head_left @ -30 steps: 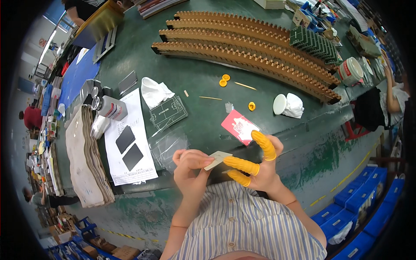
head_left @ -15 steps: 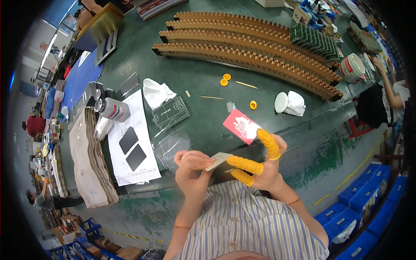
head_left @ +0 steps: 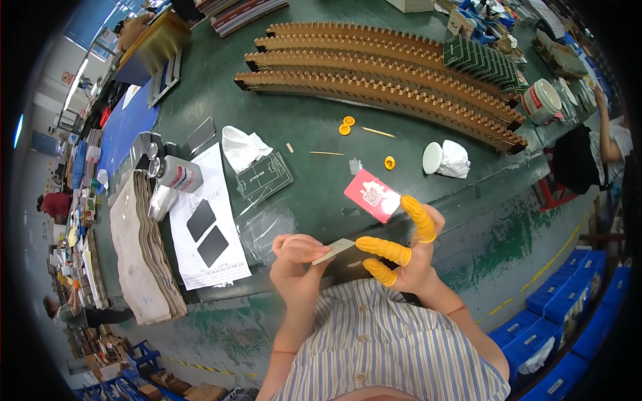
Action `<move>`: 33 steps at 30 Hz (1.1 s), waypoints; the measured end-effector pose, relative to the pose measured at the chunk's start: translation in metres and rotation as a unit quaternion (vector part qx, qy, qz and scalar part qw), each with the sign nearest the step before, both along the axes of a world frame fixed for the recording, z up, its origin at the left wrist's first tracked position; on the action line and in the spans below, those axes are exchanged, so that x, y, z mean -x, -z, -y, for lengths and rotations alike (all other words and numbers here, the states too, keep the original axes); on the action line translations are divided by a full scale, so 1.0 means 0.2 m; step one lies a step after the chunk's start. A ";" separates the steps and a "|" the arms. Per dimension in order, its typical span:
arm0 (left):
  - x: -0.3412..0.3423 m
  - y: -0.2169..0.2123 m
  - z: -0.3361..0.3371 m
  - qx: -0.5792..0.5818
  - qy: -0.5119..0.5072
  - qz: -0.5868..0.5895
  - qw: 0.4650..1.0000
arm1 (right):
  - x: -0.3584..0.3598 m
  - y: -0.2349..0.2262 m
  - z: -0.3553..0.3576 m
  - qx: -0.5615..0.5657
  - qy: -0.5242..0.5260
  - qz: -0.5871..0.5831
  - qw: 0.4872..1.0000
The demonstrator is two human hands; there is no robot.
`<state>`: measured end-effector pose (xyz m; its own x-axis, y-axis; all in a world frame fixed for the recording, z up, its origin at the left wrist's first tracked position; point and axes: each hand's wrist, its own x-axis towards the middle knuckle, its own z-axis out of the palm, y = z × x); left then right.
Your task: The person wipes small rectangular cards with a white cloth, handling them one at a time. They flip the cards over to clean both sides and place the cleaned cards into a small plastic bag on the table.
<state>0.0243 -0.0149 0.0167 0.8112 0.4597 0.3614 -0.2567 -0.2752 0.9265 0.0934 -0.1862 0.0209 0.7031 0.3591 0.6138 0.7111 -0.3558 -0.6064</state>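
My left hand point(head_left: 295, 259) pinches a small, thin, pale rectangular plate point(head_left: 334, 250) between thumb and fingers, above the table's near edge and close to my striped shirt. My right hand point(head_left: 409, 259) has yellow finger cots on several fingers, which are spread apart. One cot-covered fingertip is at the plate's right end; whether it touches cannot be told. Beneath that finger shows a small pale bit too blurred to name. A red card point(head_left: 372, 195) with a white printed square lies just beyond my right hand.
Wooden slotted racks point(head_left: 374, 83) span the far side, with green circuit boards point(head_left: 483, 63) at their right end. Two dark plates lie on a paper sheet point(head_left: 227, 257), beside metal cans point(head_left: 179, 174) and a cloth stack point(head_left: 144, 247). Toothpicks, yellow cots and white cloths point(head_left: 455, 159) lie mid-table.
My right fingers have shifted slightly right, away from the plate. The plate now appears narrower. My left hand keeps its pinch.
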 end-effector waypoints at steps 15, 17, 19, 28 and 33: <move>0.00 0.00 0.02 0.047 0.006 -0.002 0.999 | 0.01 0.02 0.00 0.018 -0.002 0.023 1.000; 0.00 -0.01 0.02 0.027 0.005 -0.005 1.000 | 0.01 0.02 0.00 0.035 0.001 0.027 0.999; 0.01 -0.03 0.02 0.011 0.004 -0.016 1.000 | 0.01 0.03 0.01 0.050 0.002 0.019 0.999; 0.00 -0.03 0.02 -0.019 0.002 -0.018 1.000 | 0.00 0.04 0.00 0.007 0.018 0.052 0.998; 0.00 -0.02 0.02 -0.005 0.000 -0.014 1.000 | -0.01 0.02 0.01 -0.013 -0.004 0.016 1.000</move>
<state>0.0248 -0.0179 0.0204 0.8212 0.4561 0.3429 -0.2311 -0.2835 0.9307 0.0944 -0.1873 0.0179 0.6801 0.3476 0.6454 0.7330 -0.3343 -0.5924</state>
